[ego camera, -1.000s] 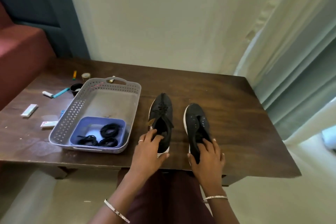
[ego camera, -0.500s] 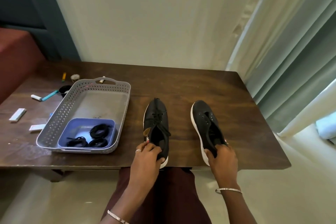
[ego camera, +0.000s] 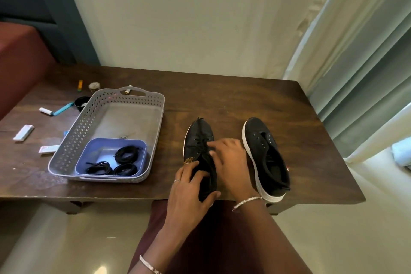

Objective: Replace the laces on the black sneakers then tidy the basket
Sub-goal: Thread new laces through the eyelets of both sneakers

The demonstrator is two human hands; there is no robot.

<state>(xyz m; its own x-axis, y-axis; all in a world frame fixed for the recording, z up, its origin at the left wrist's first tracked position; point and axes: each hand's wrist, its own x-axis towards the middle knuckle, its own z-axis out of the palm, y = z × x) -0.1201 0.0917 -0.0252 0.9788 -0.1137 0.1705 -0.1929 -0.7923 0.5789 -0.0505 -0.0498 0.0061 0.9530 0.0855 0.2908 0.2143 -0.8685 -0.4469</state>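
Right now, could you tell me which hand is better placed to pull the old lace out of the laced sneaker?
Right hand: its fingertips lie on the laces of the laced sneaker, while the left hand grips its heel, steadying it.

Both hands forward, close together, forearms reaching in from below.
Left hand [ego camera: 191, 187] grips the sneaker [ego camera: 200, 135] at its heel opening, fingers and thumb curled round it; right hand [ego camera: 230, 158] palm down, fingers [ego camera: 214, 143] stretched onto the sneaker's top, blurred, pinch unclear.
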